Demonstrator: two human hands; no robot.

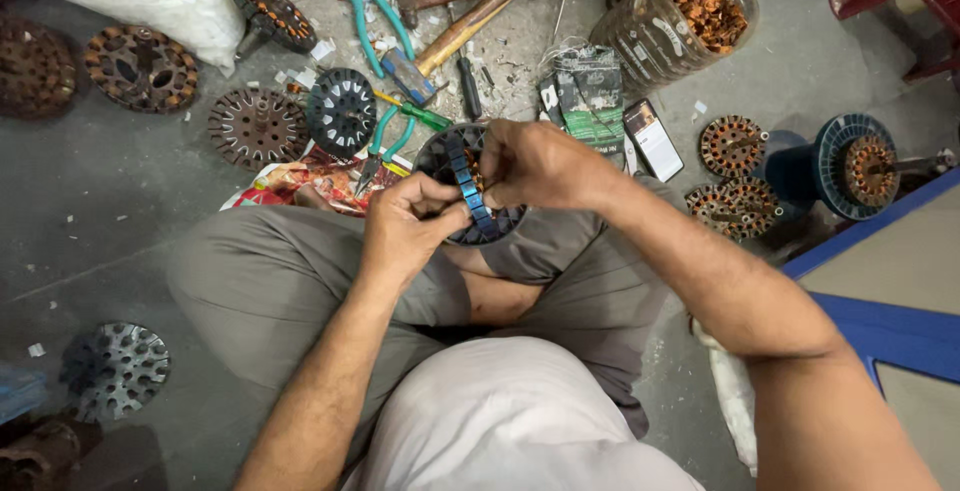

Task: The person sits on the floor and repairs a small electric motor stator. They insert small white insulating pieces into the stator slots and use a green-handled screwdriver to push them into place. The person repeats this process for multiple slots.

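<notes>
Steel, stacked in thin plates, is what I judge the round dark stator core to be, so I expect it heavy for its size, stiff, and sharp along its slotted rim; it sits just above my lap near the centre of view, between both hands. My left hand closes on its rim at about seven o'clock, thumb pressed over the edge. My right hand grips from two o'clock, fingertips pinched inside the blue-lined slots, though what they pinch is hidden. I would hold it by the outer rim, not by the slot liners, which look thin and likely to tear. At twelve o'clock on the floor lie teal-handled pliers and two wooden-handled hammers; at one o'clock a jar of copper scrap stands. Toward ten o'clock rusty cores rest, well apart from my hands, and a phone lies near my right wrist
</notes>
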